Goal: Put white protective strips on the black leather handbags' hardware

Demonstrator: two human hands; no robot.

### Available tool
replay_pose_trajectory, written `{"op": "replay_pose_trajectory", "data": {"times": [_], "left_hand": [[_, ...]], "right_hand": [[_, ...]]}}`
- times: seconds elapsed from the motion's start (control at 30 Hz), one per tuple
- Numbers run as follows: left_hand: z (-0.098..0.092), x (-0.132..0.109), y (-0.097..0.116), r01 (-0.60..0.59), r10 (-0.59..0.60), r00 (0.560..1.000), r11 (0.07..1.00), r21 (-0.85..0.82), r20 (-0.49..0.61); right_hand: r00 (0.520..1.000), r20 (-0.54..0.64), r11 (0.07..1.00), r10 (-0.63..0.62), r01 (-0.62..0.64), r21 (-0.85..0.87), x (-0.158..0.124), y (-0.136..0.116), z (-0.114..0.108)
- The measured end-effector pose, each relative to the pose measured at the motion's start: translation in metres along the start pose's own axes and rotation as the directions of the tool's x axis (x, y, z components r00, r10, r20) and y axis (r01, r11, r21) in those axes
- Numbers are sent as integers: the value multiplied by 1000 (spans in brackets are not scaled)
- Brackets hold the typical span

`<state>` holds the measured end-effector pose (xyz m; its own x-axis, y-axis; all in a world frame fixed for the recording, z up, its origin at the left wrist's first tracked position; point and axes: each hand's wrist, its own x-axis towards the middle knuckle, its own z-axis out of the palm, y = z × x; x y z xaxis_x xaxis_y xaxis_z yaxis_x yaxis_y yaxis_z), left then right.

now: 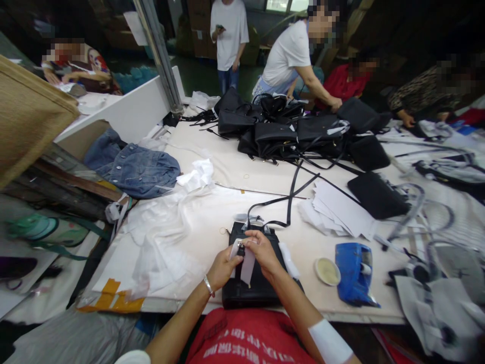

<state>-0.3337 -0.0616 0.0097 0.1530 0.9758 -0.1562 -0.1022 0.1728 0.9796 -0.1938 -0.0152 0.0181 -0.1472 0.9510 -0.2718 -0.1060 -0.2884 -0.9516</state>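
Observation:
A black bag (pixel 261 290) lies flat at the table's front edge, its thin black strap (pixel 290 202) trailing away over the table. Over the bag, my left hand (pixel 224 264) pinches a small dark piece with a shiny metal part, perhaps a buckle (pixel 241 248). My right hand (pixel 261 253) is closed at the same piece, its thumb and index finger together near the metal. A strip of thin white paper (pixel 248 268) hangs below the fingers. Another white wrapped piece (pixel 289 260) lies at the bag's right side.
Right of the bag are a round tin (pixel 327 272) and a blue tape dispenser (pixel 353 273). White sheets (pixel 337 210) lie behind them. Black bags (pixel 276 131) are piled at the back, where a person reaches in. Denim clothing (pixel 140 169) and crumpled white paper (pixel 162 237) lie left.

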Motion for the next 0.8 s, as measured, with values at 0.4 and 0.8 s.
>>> {"op": "replay_pose_trajectory", "data": {"times": [0.4, 0.8], "left_hand": [[5, -8, -6, 107, -109, 994, 956, -275, 9], [11, -10, -10, 84, -126, 986, 942, -325, -110]], "right_hand": [[983, -159, 995, -91, 95, 20, -8, 13, 11], [965, -231, 990, -123, 103, -97, -19, 36, 10]]}}
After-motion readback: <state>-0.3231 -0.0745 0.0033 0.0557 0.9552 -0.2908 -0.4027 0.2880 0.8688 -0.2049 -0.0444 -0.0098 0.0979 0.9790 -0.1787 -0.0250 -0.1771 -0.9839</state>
